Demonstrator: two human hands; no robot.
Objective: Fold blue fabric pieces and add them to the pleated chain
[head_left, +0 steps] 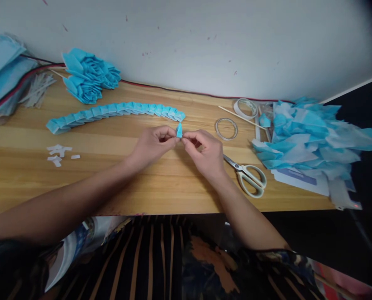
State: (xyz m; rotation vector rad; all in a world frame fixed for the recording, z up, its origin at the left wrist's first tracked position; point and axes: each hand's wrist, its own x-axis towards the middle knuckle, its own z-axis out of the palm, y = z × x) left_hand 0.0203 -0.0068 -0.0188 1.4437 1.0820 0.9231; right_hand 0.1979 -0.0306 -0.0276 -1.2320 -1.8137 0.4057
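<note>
Between the fingertips of both hands is a small folded blue paper petal (179, 130), its pointed tip upward. My left hand (154, 143) pinches it from the left. From the right, my right hand (203, 150) pinches its lower edge. Just behind the hands lies a curved row of overlapping folded blue petals (120, 111). Scissors (250, 177) with cream handles rest beside my right wrist, blades partly hidden by it. A thin tape ring (226, 128) lies beyond my right hand.
Blue paper roses (90, 75) lie at the back left, near clear strips (38, 89). White paper bits (59, 154) are at left. A wider tape roll (245, 109) and a thin stick (240, 117) lie at right, beside a heap of blue petals (317, 137). A wall borders the table.
</note>
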